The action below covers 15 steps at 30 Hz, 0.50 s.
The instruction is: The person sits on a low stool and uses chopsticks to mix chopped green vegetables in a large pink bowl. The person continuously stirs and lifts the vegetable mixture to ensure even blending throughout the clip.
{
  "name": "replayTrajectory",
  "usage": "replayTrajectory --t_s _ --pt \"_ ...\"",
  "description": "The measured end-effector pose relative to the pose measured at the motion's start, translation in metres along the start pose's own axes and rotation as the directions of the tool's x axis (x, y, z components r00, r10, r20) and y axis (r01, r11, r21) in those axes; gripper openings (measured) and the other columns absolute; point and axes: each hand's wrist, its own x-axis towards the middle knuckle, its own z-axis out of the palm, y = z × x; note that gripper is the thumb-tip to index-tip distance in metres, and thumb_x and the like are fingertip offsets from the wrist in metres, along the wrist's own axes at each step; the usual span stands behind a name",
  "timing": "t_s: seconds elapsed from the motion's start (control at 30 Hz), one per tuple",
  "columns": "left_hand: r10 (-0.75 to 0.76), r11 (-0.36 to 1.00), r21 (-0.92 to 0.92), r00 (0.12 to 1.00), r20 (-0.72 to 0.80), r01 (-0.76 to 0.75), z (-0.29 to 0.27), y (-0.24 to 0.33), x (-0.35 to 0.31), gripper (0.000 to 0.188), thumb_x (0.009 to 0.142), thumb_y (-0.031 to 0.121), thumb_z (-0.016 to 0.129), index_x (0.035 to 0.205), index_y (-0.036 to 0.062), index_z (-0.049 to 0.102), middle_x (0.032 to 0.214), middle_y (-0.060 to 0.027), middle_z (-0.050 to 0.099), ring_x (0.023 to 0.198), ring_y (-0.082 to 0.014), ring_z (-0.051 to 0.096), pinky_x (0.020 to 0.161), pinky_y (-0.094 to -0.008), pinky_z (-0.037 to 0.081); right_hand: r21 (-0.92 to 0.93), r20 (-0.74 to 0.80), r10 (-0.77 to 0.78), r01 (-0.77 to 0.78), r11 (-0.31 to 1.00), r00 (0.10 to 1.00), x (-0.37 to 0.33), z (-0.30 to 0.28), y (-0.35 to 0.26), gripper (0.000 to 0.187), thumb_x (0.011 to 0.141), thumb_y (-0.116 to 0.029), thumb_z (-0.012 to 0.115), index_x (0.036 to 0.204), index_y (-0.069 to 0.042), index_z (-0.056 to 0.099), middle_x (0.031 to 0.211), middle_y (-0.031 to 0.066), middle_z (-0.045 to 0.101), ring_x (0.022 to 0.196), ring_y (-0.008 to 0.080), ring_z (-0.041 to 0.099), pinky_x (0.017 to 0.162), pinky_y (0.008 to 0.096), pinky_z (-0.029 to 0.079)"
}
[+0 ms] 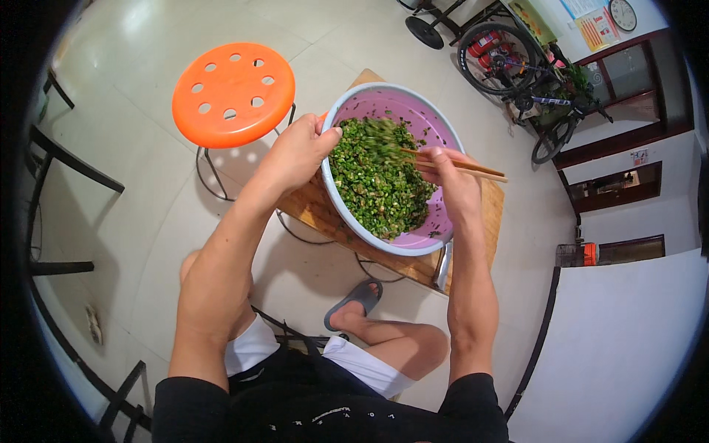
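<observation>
Pinched bowl rim (413,252) with left hand (299,151), likely to steady it; pinched chopsticks (485,173) in right hand (452,177), angled into chopped greens (377,188), probably for stirring.

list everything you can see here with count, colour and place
Deep round plastic basin: one, pink inside, pale blue rim, centre
Finely chopped leafy mix: one heap, mostly green, in basin
Slim wooden chopsticks: a pair or more, tan, tips in mix
Flat wooden board: one, brown, under basin
Flat metal tool: one, silver, lower right of basin
Round plastic stool: one, orange, left of basin
Thick-tyred bicycle: one, dark, upper right
Metal cylinders: at least one, red, by bicycle
Round wall clock: one, white-faced, top right
Furniture legs: several, black, left edge
Slide sandal: one, grey, below basin
Short-sleeved top: one, black, bottom
Left hand: one, bare, gripping basin's left rim
Right hand: one, bare, holding chopsticks
</observation>
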Motion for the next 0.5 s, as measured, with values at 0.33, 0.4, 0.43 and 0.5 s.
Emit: replayTrajectory --t_s 0.33,0.4,0.43,0.5 --pt "-0.013 1.0 0.028 1.0 -0.002 0.013 -0.001 -0.003 0.001 0.037 0.101 0.034 0.061 0.097 -0.0032 0.058 0.08 -0.0072 0.06 0.074 -0.015 0.057 0.07 -0.0348 0.049 -0.211 0.194 -0.143 0.183 0.96 0.971 -0.036 -0.07 -0.033 0.027 0.102 -0.018 0.065 0.112 0.005 0.076 0.098 0.0145 0.079 0.089 0.02 0.075 0.075 0.0306 0.061" --pt "-0.03 0.999 0.038 1.0 0.005 0.029 -0.001 -0.003 0.001 0.038 0.1 0.033 0.06 0.099 -0.0047 0.058 0.082 -0.01 0.064 0.076 -0.0169 0.061 0.074 -0.0358 0.051 -0.216 0.129 -0.175 0.2 0.956 0.976 -0.018 -0.072 -0.025 0.028 0.102 -0.018 0.065 0.112 0.006 0.076 0.098 0.0151 0.079 0.092 0.0204 0.075 0.077 0.0316 0.061" --pt "-0.03 0.999 0.024 1.0 0.005 0.03 -0.001 -0.001 0.001 0.038 0.1 0.033 0.06 0.099 -0.0045 0.058 0.082 -0.0098 0.064 0.076 -0.0167 0.061 0.073 -0.0356 0.051 -0.26 0.118 -0.186 0.211 0.942 0.975 -0.01 -0.068 -0.025 0.028 0.102 -0.019 0.066 0.111 0.006 0.076 0.098 0.0147 0.079 0.093 0.0205 0.075 0.079 0.0327 0.061" --pt "-0.032 0.999 0.002 0.999 0.007 0.032 -0.001 0.002 0.0 0.037 0.1 0.034 0.06 0.098 -0.0036 0.058 0.082 -0.0091 0.064 0.076 -0.0163 0.061 0.072 -0.0345 0.051 -0.39 0.153 -0.203 0.248 0.887 0.967 0.012 -0.067 -0.015 0.029 0.101 -0.021 0.067 0.11 0.006 0.076 0.096 0.0139 0.078 0.093 0.0207 0.075 0.08 0.0331 0.061"
